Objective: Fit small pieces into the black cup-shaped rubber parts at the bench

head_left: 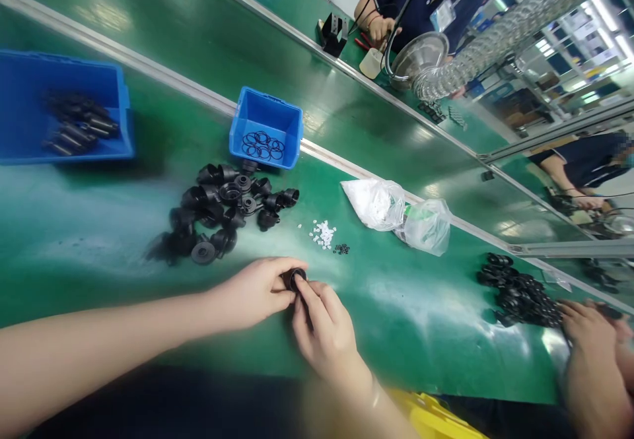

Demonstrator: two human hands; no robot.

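Observation:
My left hand (pixel 257 292) grips a small round black part (pixel 296 279) between thumb and fingers, its hollow end facing up. The fingertips of my right hand (pixel 324 323) press at the rim and inside of the same part; whether they hold anything smaller is hidden. Just beyond my hands lie small white pieces (pixel 323 234) and a little cluster of tiny black pieces (pixel 341 249). A pile of black caps and housings (pixel 232 204) sits to the upper left of my hands on the green table (pixel 406 307).
Behind the pile stands a small blue bin (pixel 266 109) with black rings; a larger blue bin (pixel 126 112) holds black cylinders. Plastic bags (pixel 376 204) lie beyond the white pieces. At right, another person's hands (pixel 589 327) are near black parts (pixel 520 290). Yellow plastic (pixel 436 419) shows below.

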